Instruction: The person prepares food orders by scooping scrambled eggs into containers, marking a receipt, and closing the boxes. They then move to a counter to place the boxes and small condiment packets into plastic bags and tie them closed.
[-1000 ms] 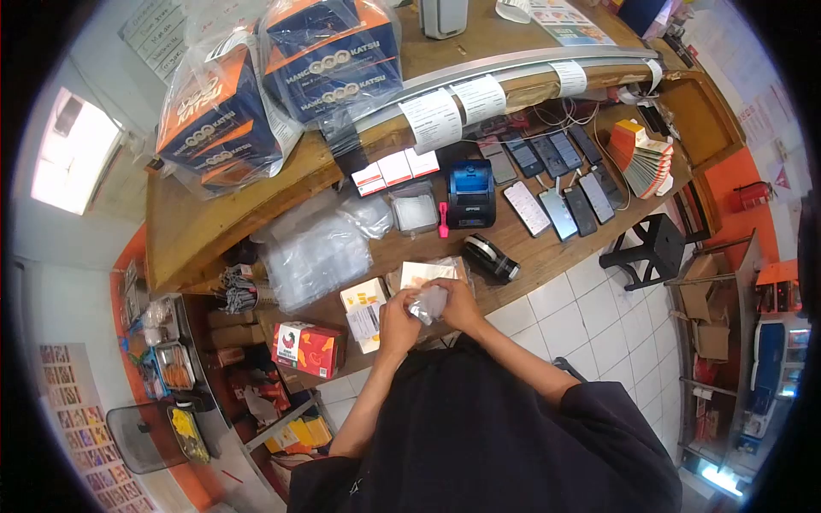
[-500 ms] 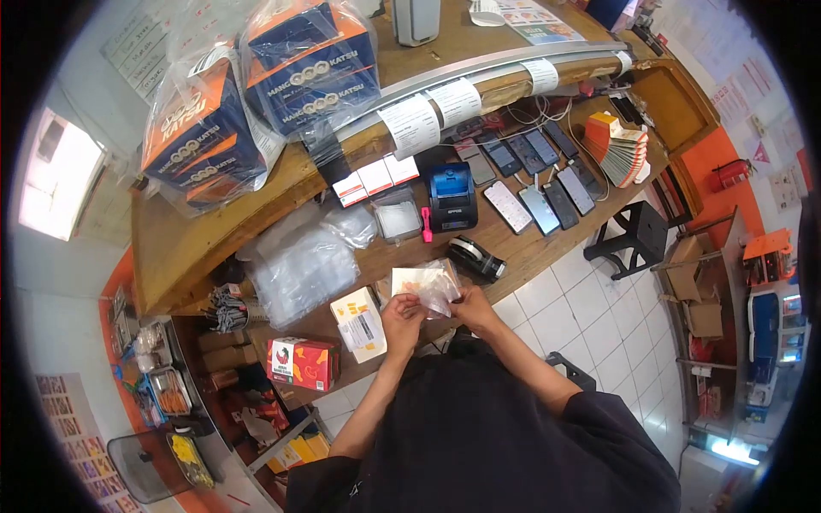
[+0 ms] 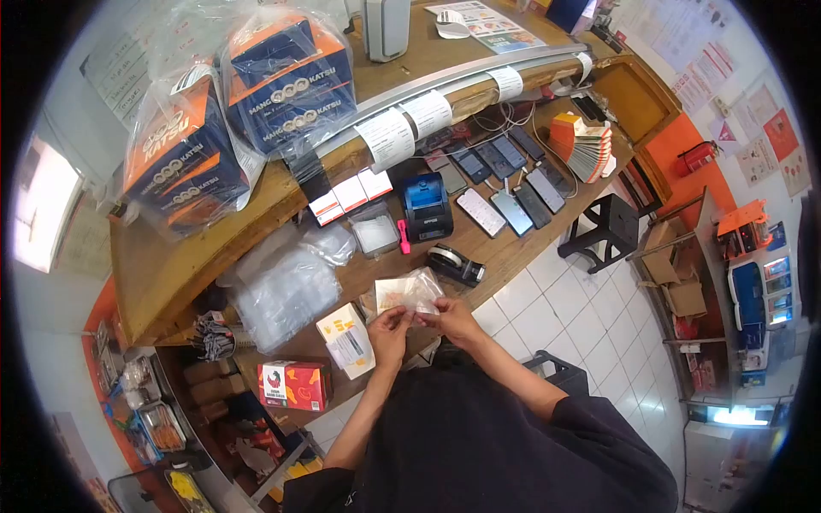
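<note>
My left hand (image 3: 389, 332) and my right hand (image 3: 448, 315) meet over the near edge of a wooden counter (image 3: 513, 252). Between them they pinch a small clear plastic bag (image 3: 415, 293) that holds something pale orange; the bag is spread flat above the counter. A small white and yellow box with a printed label (image 3: 345, 340) lies just left of my left hand. A tape dispenser (image 3: 456, 263) stands just beyond my right hand.
A pile of clear plastic bags (image 3: 286, 278) lies at the left. A blue receipt printer (image 3: 426, 206) and a row of several phones (image 3: 505, 195) sit further back. Two bagged blue and orange boxes (image 3: 244, 111) stand on the raised shelf. A black stool (image 3: 599, 231) is on the tiled floor.
The bag, bunched up between my hands a second ago, is now pulled out flat. The view has shifted, so the counter items sit further left and down.
</note>
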### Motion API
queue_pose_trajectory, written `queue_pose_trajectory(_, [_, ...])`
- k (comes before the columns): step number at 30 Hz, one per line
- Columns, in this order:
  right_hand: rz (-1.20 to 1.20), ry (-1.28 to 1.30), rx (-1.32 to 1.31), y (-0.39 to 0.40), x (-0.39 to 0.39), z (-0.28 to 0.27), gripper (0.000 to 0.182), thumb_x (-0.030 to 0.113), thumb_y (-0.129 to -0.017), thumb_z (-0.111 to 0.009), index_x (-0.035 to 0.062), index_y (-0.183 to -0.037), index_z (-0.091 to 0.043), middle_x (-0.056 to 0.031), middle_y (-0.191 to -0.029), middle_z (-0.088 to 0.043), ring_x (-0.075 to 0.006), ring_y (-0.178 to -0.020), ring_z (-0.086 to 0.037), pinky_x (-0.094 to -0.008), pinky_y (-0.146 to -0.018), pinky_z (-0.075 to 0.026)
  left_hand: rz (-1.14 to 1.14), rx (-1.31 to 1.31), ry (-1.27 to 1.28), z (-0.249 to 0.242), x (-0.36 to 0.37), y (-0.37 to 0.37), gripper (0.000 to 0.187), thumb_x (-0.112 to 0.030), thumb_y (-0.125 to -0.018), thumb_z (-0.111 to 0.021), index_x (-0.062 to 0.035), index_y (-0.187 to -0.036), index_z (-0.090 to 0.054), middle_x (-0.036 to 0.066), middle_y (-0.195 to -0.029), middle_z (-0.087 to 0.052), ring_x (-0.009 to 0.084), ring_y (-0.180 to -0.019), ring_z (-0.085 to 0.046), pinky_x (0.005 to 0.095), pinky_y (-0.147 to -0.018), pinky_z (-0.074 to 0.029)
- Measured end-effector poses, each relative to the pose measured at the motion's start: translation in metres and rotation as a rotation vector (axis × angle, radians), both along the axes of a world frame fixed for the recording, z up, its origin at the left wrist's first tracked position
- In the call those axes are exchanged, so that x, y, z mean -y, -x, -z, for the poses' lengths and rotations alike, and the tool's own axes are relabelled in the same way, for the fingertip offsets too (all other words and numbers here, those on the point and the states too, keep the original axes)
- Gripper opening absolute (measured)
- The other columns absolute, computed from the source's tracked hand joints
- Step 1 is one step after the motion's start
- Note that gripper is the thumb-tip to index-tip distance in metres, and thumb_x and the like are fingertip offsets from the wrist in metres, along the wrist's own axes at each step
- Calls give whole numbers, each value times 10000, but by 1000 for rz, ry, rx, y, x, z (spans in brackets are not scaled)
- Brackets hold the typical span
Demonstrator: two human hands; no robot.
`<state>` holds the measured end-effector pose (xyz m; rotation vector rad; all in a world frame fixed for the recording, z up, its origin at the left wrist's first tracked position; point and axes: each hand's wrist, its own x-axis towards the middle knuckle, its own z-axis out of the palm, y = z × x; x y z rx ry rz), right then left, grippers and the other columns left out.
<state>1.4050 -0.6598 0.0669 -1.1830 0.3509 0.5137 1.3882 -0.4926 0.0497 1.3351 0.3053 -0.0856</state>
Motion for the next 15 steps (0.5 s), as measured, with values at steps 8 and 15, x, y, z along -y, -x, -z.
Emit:
queue_pose_trajectory(8, [59, 70, -30, 2, -8, 0, 204, -45, -907, -695, -75, -1108, -677, -98, -996, -712, -158, -843, -683, -275, -759, -565, 62, -26, 52, 0, -6, 0, 214, -52, -900, -759, 61, -1069, -696, 101, -996, -732, 130, -889, -684, 251, -801, -542])
queue_pose_trajectory(15, [80, 47, -51, 3, -10, -21, 221, -62, -905, -680, -78, -1125, -664, -108, -1009, -711, -165, -867, -684, -278, -763, -559, 46, 28, -31, -11, -7, -4, 189, -50, -904, -752, 55, -1054, -706, 100, -980, -737, 131, -870, -687, 249, -794, -546])
